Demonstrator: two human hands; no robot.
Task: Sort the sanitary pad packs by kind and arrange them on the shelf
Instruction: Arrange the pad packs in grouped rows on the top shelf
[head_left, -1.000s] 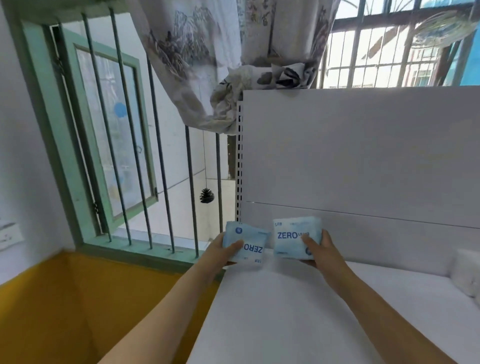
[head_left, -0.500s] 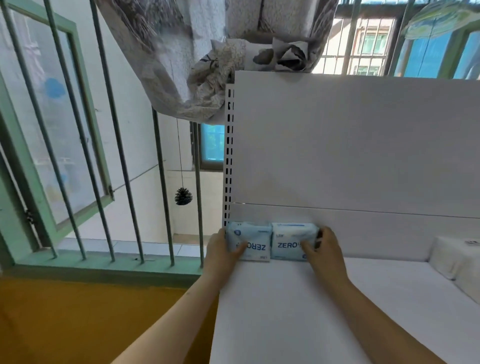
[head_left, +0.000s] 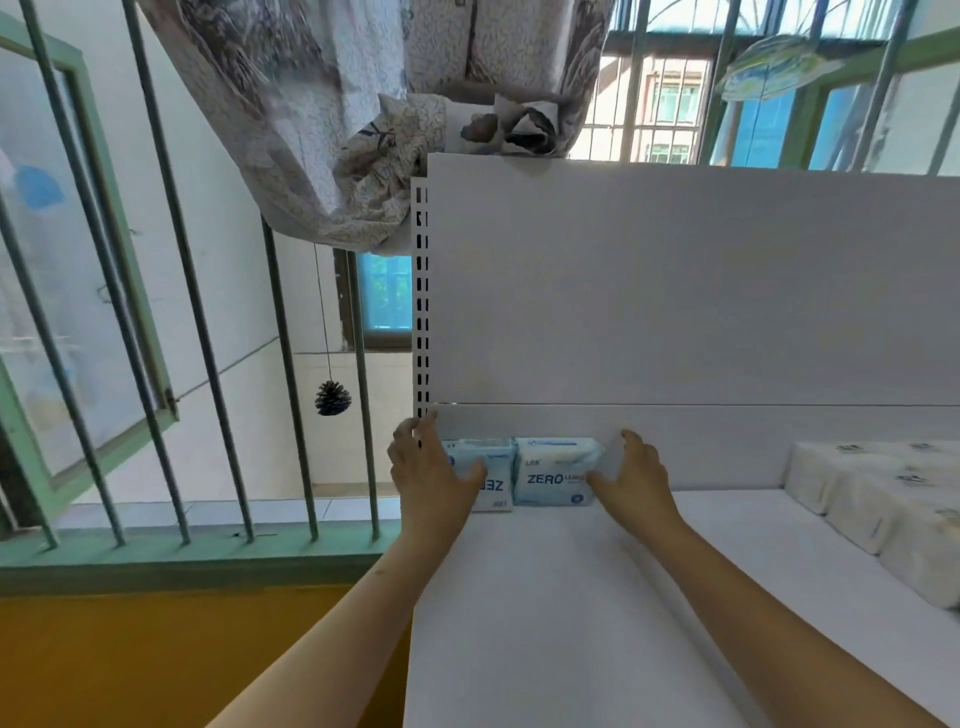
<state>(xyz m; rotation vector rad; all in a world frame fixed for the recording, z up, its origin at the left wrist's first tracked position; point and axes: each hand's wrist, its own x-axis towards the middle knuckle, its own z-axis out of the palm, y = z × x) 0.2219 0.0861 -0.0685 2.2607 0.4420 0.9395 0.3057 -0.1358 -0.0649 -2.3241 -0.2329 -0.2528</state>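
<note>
Two bare forearms reach forward over the white shelf (head_left: 571, 597); the board's near part carries nothing visible.

Left hand (head_left: 431, 467): fingers spread and nearly straight, grip released; the thumb lies across the front face of the left pack, the fingertips rise beside the slotted upright (head_left: 422, 291) at the shelf's left edge.

Right hand (head_left: 631, 475): fingers loosely open, grip released; the thumb touches the right-hand edge of the right pack, the other fingers stand apart from it, near the back panel.

Pale blue packs counted: two. The left pack (head_left: 491, 467) stands in the shelf's rear left corner, against the back panel (head_left: 675, 291), its "ZERO" lettering upside down and partly covered by the left hand; the right pack (head_left: 553, 470) stands just beside it, the two touching side to side, its "ZERO" lettering upright.

White packs (head_left: 872, 499): a group at the right end of the shelf, well apart from the blue pair; at least three faces show, the full count cut off by the frame edge; print too small to read.

Beyond the shelf: a green window frame with vertical bars (head_left: 182, 291); one pine cone (head_left: 332, 397) hanging on a string; a patterned curtain (head_left: 363, 104) bunched over the top of the back panel; buildings outside.
</note>
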